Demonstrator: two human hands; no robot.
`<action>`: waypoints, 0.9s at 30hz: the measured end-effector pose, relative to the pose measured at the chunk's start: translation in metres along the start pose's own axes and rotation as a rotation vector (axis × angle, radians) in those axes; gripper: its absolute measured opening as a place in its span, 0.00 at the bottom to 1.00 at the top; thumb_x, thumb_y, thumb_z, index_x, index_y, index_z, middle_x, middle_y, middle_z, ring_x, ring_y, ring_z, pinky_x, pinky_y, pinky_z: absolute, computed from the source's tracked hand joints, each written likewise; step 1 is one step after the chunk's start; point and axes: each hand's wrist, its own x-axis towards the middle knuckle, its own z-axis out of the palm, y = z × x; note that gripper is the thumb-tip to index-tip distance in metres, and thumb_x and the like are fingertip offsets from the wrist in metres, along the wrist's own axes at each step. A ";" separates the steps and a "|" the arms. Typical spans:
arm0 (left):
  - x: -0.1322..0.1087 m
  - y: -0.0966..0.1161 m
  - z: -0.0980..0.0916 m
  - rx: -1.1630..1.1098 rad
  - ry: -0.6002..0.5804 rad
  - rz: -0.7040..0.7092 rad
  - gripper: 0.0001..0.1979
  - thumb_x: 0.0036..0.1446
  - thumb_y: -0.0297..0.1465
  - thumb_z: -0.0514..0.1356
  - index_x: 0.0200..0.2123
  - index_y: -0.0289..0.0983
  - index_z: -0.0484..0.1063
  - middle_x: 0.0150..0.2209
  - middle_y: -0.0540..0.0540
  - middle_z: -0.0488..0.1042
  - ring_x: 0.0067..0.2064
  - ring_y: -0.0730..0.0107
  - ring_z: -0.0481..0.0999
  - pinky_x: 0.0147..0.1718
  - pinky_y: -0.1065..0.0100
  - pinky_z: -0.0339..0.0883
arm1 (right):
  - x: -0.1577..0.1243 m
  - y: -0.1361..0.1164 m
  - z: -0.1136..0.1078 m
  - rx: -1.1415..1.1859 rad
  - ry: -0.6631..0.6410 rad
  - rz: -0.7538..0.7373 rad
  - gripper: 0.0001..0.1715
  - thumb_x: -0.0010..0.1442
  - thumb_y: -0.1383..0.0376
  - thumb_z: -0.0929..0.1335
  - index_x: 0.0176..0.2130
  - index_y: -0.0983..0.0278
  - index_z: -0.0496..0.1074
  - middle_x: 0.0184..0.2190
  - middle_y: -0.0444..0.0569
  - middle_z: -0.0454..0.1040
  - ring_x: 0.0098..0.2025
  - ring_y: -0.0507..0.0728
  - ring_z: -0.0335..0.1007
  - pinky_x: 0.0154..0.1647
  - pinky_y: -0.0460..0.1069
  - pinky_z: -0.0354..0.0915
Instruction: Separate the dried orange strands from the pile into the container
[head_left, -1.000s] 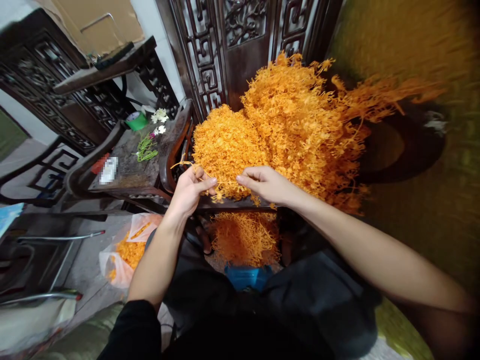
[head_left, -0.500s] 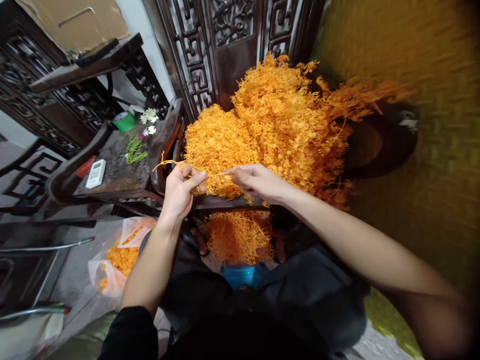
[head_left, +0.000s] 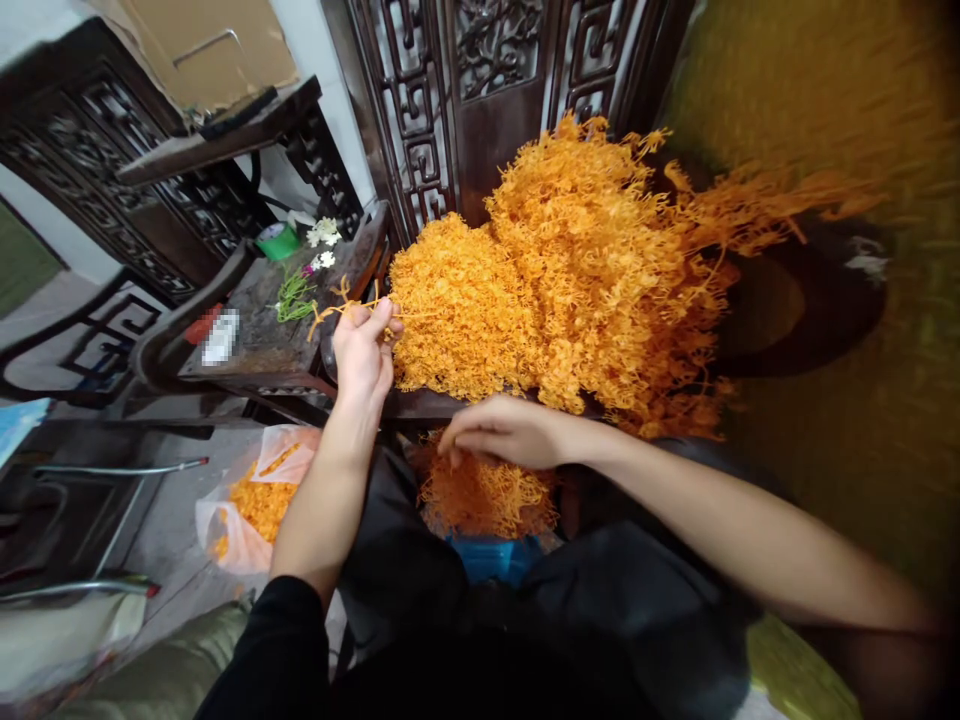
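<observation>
A big heap of orange plastic flower sprigs (head_left: 570,280) lies on a dark wooden seat in front of me. My left hand (head_left: 364,350) is raised at the heap's left edge, fingers closed on a thin orange sprig (head_left: 337,300) that sticks out to the left. My right hand (head_left: 499,432) is lower, fingers curled and pinched over a smaller pile of orange pieces (head_left: 487,495) in a blue container (head_left: 495,555) between my knees. Whether anything is in that pinch is hidden.
A dark side table (head_left: 262,335) at left carries a green tape roll (head_left: 276,240), white flowers (head_left: 322,232) and green stems (head_left: 292,298). A plastic bag with orange pieces (head_left: 255,500) lies on the floor. Carved wooden panels (head_left: 487,90) stand behind the heap.
My hands have parted: the left lifted up and to the left with the sprig, and the right dropped from the heap down to the lower pile.
</observation>
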 end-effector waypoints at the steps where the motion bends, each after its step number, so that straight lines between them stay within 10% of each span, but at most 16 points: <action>1: -0.002 0.001 0.001 -0.008 -0.036 -0.044 0.27 0.49 0.31 0.73 0.28 0.39 0.52 0.30 0.56 0.76 0.28 0.82 0.76 0.31 0.76 0.67 | 0.001 0.004 -0.005 -0.026 0.133 0.000 0.20 0.72 0.57 0.64 0.49 0.66 0.79 0.36 0.49 0.80 0.28 0.50 0.68 0.31 0.48 0.65; 6: -0.034 -0.001 0.017 -0.051 -0.272 -0.275 0.25 0.47 0.29 0.75 0.30 0.39 0.57 0.38 0.50 0.81 0.41 0.72 0.83 0.38 0.74 0.73 | 0.010 0.017 -0.032 -0.191 0.705 0.027 0.25 0.69 0.50 0.68 0.55 0.64 0.78 0.33 0.47 0.77 0.34 0.55 0.69 0.37 0.51 0.65; 12: -0.022 -0.002 0.018 -0.090 -0.093 -0.190 0.28 0.43 0.23 0.74 0.26 0.38 0.52 0.33 0.51 0.80 0.31 0.78 0.81 0.22 0.80 0.61 | 0.013 0.002 -0.006 -0.363 0.417 -0.100 0.22 0.72 0.57 0.65 0.29 0.65 0.73 0.26 0.44 0.69 0.29 0.51 0.62 0.34 0.49 0.57; 16: -0.013 0.001 0.011 -0.095 -0.029 -0.053 0.25 0.49 0.28 0.74 0.27 0.38 0.55 0.38 0.50 0.81 0.41 0.72 0.84 0.32 0.77 0.72 | 0.010 -0.004 0.010 -0.273 0.112 -0.064 0.16 0.69 0.63 0.65 0.33 0.66 0.76 0.28 0.46 0.75 0.30 0.51 0.70 0.36 0.48 0.63; 22: -0.048 -0.006 0.020 -0.058 -0.305 0.009 0.18 0.57 0.37 0.70 0.29 0.38 0.62 0.50 0.43 0.82 0.57 0.55 0.81 0.56 0.57 0.73 | 0.011 0.006 -0.008 0.259 0.452 0.102 0.14 0.66 0.57 0.67 0.43 0.65 0.76 0.21 0.38 0.67 0.18 0.47 0.54 0.20 0.46 0.50; 27: -0.069 -0.016 0.022 -0.033 -0.474 0.004 0.18 0.61 0.36 0.69 0.31 0.39 0.60 0.51 0.41 0.82 0.58 0.52 0.81 0.59 0.51 0.72 | 0.015 0.012 -0.005 0.192 0.568 0.054 0.29 0.64 0.40 0.68 0.38 0.63 0.74 0.17 0.35 0.56 0.20 0.49 0.49 0.22 0.46 0.47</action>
